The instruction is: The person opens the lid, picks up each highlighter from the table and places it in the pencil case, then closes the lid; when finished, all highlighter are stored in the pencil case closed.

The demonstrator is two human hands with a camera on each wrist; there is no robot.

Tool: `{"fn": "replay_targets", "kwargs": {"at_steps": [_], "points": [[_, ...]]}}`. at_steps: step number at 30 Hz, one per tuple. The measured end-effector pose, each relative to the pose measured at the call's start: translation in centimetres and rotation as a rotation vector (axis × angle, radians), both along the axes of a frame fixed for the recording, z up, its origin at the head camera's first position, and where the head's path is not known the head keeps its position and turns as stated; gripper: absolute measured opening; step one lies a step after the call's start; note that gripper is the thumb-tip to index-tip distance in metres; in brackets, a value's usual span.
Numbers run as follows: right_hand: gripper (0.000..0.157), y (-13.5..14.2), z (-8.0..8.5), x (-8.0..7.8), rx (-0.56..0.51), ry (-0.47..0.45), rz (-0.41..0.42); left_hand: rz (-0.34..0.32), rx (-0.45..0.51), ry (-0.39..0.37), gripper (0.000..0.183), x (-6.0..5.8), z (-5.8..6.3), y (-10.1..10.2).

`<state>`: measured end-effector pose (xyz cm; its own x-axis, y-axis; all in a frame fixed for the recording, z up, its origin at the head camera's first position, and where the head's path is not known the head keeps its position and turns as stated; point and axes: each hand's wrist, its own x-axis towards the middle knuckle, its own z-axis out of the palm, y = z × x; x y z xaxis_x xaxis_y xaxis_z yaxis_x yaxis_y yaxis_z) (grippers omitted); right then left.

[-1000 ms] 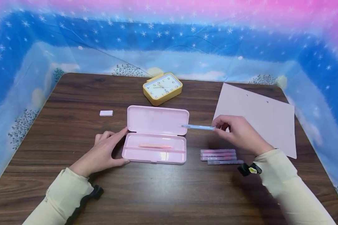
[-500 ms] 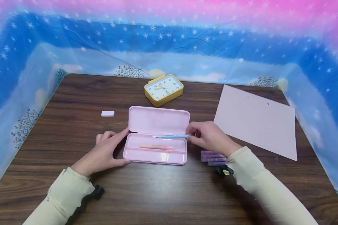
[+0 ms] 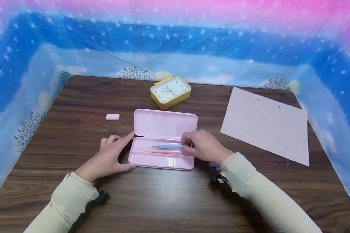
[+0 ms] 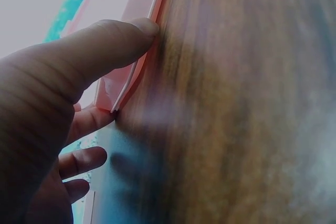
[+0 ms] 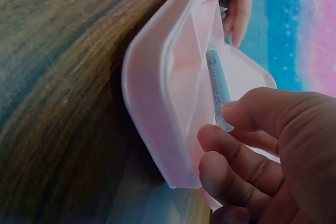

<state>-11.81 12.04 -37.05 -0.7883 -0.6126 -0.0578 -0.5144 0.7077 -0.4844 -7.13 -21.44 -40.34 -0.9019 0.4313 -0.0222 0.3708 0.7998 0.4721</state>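
right fingers (image 3: 189, 136) pinch the blue pen (image 3: 167, 146); let go crooked, it could ride onto the orange pen (image 3: 162, 151) beside them. left fingers (image 3: 124, 141) grip the pink case (image 3: 151, 159).

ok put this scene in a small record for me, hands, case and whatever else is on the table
left hand: holds the left end of the pencil case between thumb and index finger
right hand: pinches the right end of the blue pen
pencil case: pink, lid open
rear compartment: peach pen, just in front of the blue pen
left of case: small white block
behind case: yellow clock
right rear: pale board
beside right sleeve: purple items, mostly hidden
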Motion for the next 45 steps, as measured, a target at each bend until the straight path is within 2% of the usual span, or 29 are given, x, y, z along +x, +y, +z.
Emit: {"fn": "replay_targets", "kwargs": {"at_steps": [19, 27, 32, 39, 45], "points": [[0.004, -0.1, -0.4, 0.2, 0.006, -0.058, -0.015, -0.006, -0.005, 0.006, 0.103, 0.0, 0.0, 0.1], [0.008, 0.8, 0.7, 0.6, -0.033, -0.079, -0.044, -0.004, -0.005, 0.002, 0.103, 0.0, 0.0, 0.1], [0.011, 3.3, 2.2, 0.8, -0.072, -0.026, -0.101, -0.006, -0.008, 0.001, 0.104, 0.0, 0.1, 0.1], [0.01, 8.5, 3.7, 1.2, -0.065, 0.042, -0.202, -0.008, -0.001, 0.003, 0.105, -0.1, 0.1, 0.1], [0.009, 12.2, 4.6, 2.1, -0.045, 0.112, -0.257, -0.027, 0.005, 0.045, 0.103, -0.1, -0.1, 0.0]]}}
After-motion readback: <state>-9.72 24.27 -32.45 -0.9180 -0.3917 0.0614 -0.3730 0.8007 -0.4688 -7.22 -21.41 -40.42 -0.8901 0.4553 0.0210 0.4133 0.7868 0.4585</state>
